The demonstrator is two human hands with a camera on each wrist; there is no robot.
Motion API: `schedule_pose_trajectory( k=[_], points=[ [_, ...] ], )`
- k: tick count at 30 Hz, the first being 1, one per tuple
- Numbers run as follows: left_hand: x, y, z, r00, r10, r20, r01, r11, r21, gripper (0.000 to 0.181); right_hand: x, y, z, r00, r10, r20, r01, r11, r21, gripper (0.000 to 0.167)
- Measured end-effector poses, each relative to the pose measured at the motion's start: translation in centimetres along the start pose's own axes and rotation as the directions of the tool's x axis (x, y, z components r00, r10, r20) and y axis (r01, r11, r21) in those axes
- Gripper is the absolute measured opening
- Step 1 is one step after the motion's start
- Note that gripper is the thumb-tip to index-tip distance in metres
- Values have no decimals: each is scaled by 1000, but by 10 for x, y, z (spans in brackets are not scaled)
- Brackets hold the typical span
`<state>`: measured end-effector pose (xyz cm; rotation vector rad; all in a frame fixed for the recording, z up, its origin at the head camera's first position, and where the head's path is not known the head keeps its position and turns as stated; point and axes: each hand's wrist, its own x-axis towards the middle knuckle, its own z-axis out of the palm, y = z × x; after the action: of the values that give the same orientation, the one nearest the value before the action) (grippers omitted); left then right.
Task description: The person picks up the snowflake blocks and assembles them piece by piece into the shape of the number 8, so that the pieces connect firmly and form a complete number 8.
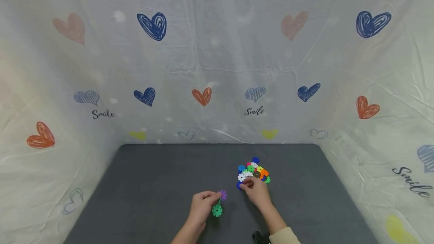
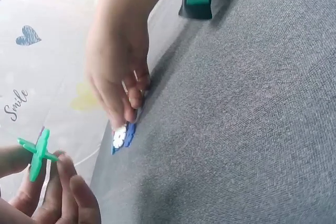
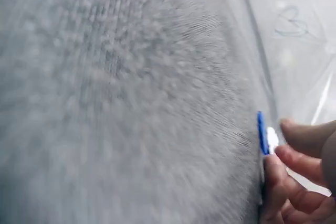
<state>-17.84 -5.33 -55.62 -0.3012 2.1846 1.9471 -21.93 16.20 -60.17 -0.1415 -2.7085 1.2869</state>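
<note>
My left hand [image 1: 202, 207] pinches a small joined piece of notched plastic discs: a purple disc [image 1: 223, 195] at the fingertips and a green disc [image 1: 217, 210] hanging below. In the left wrist view, green discs [image 2: 40, 153] interlock crosswise between thumb and fingers. My right hand [image 1: 256, 192] reaches down to the near edge of a pile of colourful discs [image 1: 251, 168]. Its bent fingers are at a white disc [image 2: 120, 136] and a blue disc [image 2: 130, 134]. In the right wrist view a gap shows between the fingertips, beside the blue disc [image 3: 262, 132]; no firm grip is visible.
A dark grey cloth-covered table [image 1: 152, 176] lies under both hands. Around it hangs a pale curtain [image 1: 220, 55] printed with hearts and "Smile". Beside the right sleeve [image 1: 285, 236], a black strapped device [image 1: 260, 237] shows at the wrist.
</note>
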Motion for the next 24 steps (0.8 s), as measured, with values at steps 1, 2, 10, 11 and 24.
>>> schedule_pose_trajectory(
  k=[1,2,10,11,24],
  points=[
    [0,0,0,1000,-3,-2,3,1000,-12,27,2,0,3,1000,-1,9,1,999,-32,16],
    [0,0,0,1000,-7,0,7,1000,-25,27,3,0,5,1000,3,15,-2,998,-64,17],
    [1,-2,1,999,-31,14,32,996,-78,28,0,-3,8,999,30,40,-25,993,-118,26],
    [0,-2,1,999,-30,13,31,996,-79,28,0,-3,6,998,34,52,-29,995,-99,26],
    [2,-3,-1,1000,-11,-16,10,996,-93,28,-19,-18,-9,996,-21,91,-3,965,262,19]
  ],
)
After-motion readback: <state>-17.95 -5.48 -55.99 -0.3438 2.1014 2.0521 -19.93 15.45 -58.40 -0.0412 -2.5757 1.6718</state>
